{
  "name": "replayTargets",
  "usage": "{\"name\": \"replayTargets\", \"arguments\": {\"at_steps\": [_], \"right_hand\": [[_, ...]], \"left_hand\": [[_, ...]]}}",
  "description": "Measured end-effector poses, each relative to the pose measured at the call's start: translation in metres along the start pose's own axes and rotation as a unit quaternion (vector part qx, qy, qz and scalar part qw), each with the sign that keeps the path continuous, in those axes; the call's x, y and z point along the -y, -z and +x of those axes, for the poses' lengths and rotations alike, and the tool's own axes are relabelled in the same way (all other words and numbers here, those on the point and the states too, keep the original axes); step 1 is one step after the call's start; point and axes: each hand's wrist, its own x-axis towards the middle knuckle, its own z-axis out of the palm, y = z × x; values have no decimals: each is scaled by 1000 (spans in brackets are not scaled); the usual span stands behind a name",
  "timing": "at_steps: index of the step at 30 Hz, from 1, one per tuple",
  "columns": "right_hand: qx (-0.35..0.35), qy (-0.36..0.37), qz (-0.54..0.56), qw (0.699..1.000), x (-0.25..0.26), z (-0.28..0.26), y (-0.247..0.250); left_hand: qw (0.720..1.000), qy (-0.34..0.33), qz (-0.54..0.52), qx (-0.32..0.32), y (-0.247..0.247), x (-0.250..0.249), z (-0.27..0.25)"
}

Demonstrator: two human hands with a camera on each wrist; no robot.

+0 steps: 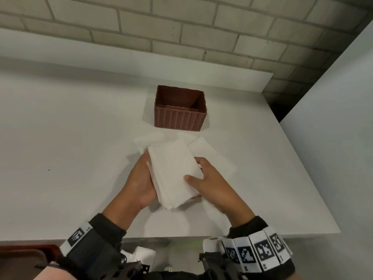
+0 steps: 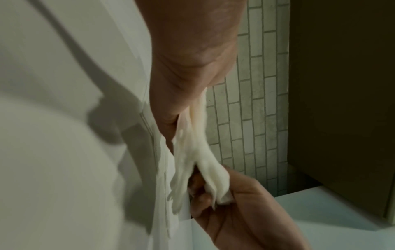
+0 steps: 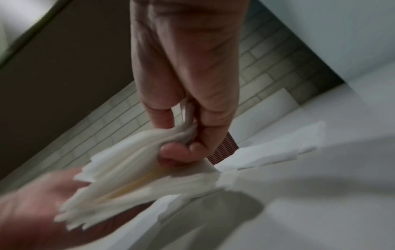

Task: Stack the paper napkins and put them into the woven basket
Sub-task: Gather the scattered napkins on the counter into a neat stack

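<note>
A stack of white paper napkins (image 1: pixel 173 172) is held a little above the white table (image 1: pixel 60 158), between both hands. My left hand (image 1: pixel 146 168) grips its left edge, with the fingers hidden under the stack. My right hand (image 1: pixel 194 170) pinches the right edge, thumb on top. The right wrist view shows that pinch (image 3: pixel 183 132) and the fanned layers of the stack (image 3: pixel 132 172). In the left wrist view the stack (image 2: pixel 196 152) runs from my left hand (image 2: pixel 188 84) to my right hand (image 2: pixel 235 203). The brown woven basket (image 1: pixel 180 109) stands empty behind the hands.
One loose napkin (image 1: pixel 214 156) lies flat to the right of the stack, another (image 1: pixel 149 139) lies behind it near the basket. A brick wall (image 1: pixel 181 27) backs the table. A white panel (image 1: pixel 333 98) stands at the right. The table's front edge (image 1: pixel 181 237) runs just behind my wrists.
</note>
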Motion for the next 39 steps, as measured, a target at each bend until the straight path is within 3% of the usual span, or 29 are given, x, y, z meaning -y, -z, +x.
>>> {"name": "replayTargets", "arguments": {"at_steps": [3, 6, 8, 10, 12, 15, 24, 29, 32, 35, 39], "right_hand": [[38, 57, -144, 987, 2, 1, -10], [86, 45, -186, 978, 5, 14, -8], [-8, -7, -246, 969, 3, 39, 8], [-101, -70, -362, 924, -1, 62, 31], [-89, -111, -444, 885, -9, 78, 47], [-52, -111, -471, 873, -15, 90, 57], [-3, -127, -384, 915, -10, 91, 69], [-51, -100, -237, 965, 20, 78, 82], [-95, -59, -49, 993, 35, 80, 70], [-102, -86, 102, 986, 31, 85, 41], [-102, -149, 143, 973, 7, 96, 6]], "left_hand": [[1000, 2, 9, -12, 1, 1, -2], [994, -7, 71, -78, 10, 4, 0], [991, -6, 83, -103, 16, 2, -2], [989, -5, 94, -115, 21, 0, -5], [988, -7, 97, -117, 24, -3, -9], [989, -5, 96, -114, 27, -6, -13], [989, -13, 78, -127, 35, -15, -18], [989, -29, 63, -131, 39, -22, -20], [989, -33, 59, -129, 38, -23, -20], [990, -34, 59, -127, 38, -24, -21], [988, -39, 58, -134, 41, -26, -24]]}}
